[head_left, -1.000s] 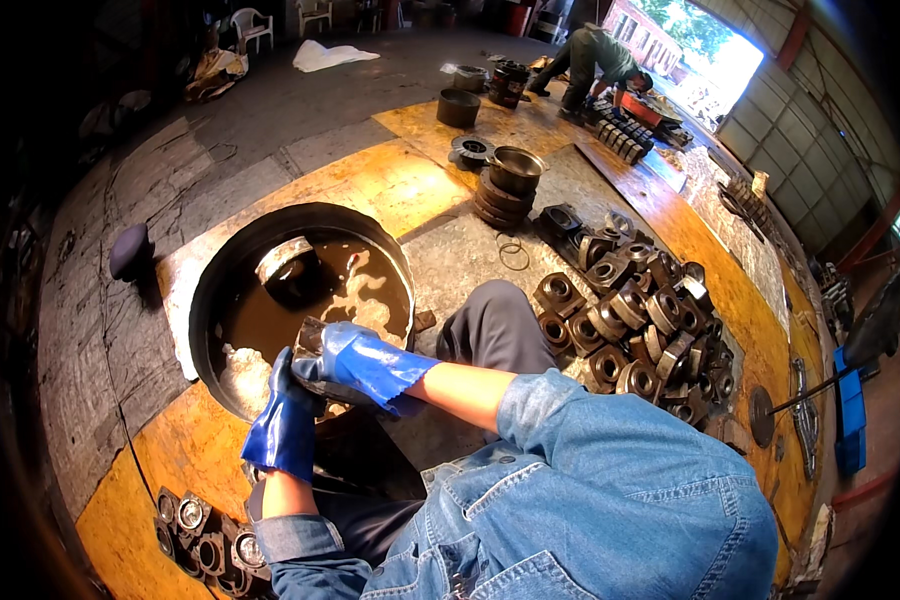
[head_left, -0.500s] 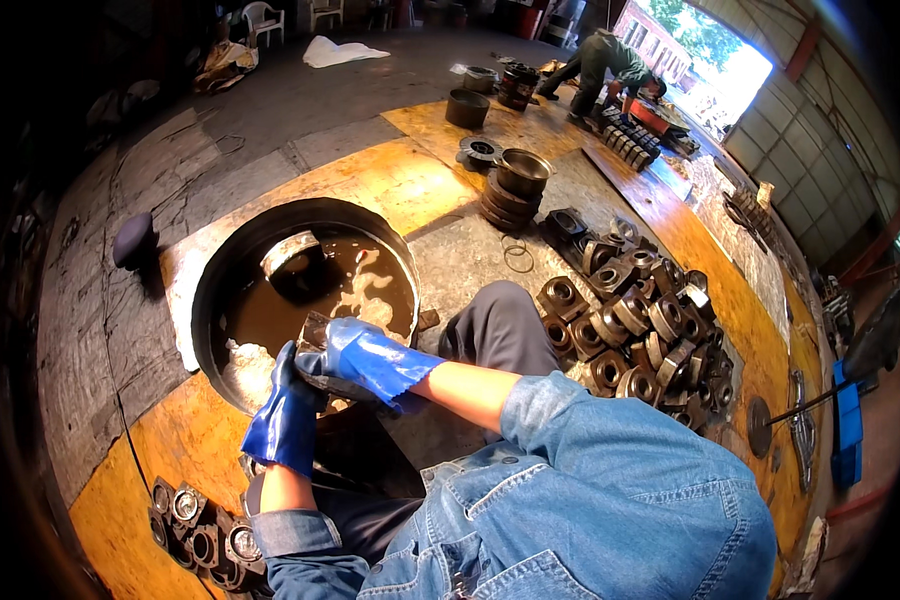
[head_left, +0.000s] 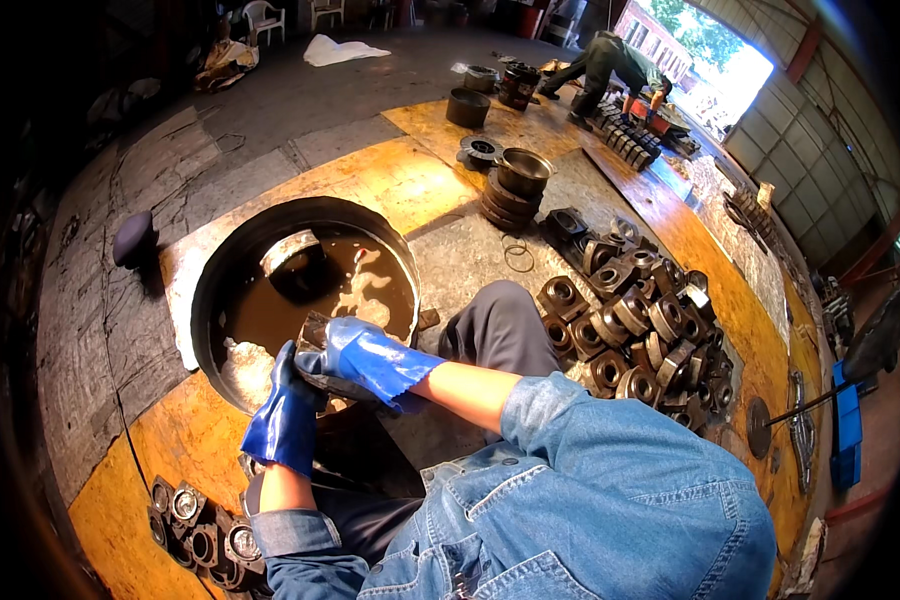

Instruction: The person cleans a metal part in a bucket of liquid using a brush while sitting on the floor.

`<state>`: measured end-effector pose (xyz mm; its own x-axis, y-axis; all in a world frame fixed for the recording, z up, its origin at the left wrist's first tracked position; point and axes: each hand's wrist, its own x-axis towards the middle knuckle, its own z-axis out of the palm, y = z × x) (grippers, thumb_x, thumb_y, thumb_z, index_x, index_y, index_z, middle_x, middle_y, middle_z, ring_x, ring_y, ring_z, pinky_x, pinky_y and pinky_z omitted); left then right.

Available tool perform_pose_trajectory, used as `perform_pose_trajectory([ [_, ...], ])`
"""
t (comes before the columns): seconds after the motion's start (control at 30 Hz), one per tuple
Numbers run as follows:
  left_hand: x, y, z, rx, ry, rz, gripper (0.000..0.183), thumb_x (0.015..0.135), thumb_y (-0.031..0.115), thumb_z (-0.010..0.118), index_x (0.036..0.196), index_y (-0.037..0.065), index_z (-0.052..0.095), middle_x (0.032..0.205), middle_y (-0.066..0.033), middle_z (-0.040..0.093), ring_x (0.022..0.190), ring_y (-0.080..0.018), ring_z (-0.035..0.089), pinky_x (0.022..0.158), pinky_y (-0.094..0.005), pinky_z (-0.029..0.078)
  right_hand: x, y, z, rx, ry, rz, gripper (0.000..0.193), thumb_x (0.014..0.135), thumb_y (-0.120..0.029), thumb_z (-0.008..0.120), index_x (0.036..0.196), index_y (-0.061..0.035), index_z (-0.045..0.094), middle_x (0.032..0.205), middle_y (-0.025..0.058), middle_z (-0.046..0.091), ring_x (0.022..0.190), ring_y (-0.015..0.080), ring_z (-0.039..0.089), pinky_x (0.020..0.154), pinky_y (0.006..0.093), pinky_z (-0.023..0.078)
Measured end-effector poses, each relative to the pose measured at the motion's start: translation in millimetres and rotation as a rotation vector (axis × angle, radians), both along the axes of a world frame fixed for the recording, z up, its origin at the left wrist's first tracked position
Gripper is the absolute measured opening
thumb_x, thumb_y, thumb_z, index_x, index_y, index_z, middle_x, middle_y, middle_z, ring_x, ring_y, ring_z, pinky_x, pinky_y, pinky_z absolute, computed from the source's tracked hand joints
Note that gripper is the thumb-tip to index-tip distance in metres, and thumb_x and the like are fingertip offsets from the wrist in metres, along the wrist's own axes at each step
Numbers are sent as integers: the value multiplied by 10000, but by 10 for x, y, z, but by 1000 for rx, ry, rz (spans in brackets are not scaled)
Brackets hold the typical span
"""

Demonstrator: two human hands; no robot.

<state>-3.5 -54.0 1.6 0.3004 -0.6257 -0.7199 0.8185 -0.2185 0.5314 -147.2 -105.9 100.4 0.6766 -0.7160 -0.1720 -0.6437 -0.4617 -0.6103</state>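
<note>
Both my hands wear blue rubber gloves and meet over the near rim of a round dark tub (head_left: 202, 270) of brown liquid. My right hand (head_left: 355, 352) is closed round a dark brown, block-like metal part (head_left: 314, 329), whose upper end sticks out past the fingers. Close against it, my left hand (head_left: 288, 400) is closed too, its thumb pointing up along the part. The gloves hide most of the piece. Inside the tub a ring-shaped metal part (head_left: 290, 253) lies half sunk, and a pale lump (head_left: 249, 372) rests by the near left wall.
To my right is a heap of oily bearing-like metal parts (head_left: 635, 315). More such parts (head_left: 202, 540) lie at lower left. Stacked metal rings (head_left: 511, 200) stand beyond my knee. Farther off, a person (head_left: 610, 70) bends over a row of parts. A dark rounded object (head_left: 135, 240) stands left of the tub.
My hands and the part between them have hardly moved. The pale foam on the liquid has shifted slightly. In the background, the bending person's arms have moved a little to the right.
</note>
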Motion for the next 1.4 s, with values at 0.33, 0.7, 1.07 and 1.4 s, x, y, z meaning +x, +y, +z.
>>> perform_pose_trajectory([
  [0.33,97,7,-69,-7,44,12,587,1064,519,489,1393,52,627,1319,-164,711,1146,-381,686,1040,-527,546,24,-4,134,84,101,31,710,922,-676,624,1314,-91,712,1209,261,733,1145,456,694,971,510,557],
  [0.7,34,12,-26,-34,48,-5,601,1070,523,471,1402,44,618,1325,-179,709,1161,-379,685,1053,-533,543,-26,17,209,156,109,-20,714,922,-677,637,1297,-76,721,1201,268,733,1140,457,697,968,508,557],
  [1.07,85,10,-92,23,4,-34,559,1070,522,490,1320,45,638,1210,-170,730,1051,-368,706,955,-519,581,15,-18,58,72,79,11,722,922,-694,617,1273,-74,731,1212,266,730,1150,451,692,978,512,551],
  [1.4,237,-62,-434,-83,225,-38,497,1054,471,554,1297,48,650,1183,-160,733,1010,-357,712,912,-502,601,65,-69,-70,-35,91,69,706,940,-702,559,1331,-131,704,1236,227,737,1166,418,693,981,495,553],
])
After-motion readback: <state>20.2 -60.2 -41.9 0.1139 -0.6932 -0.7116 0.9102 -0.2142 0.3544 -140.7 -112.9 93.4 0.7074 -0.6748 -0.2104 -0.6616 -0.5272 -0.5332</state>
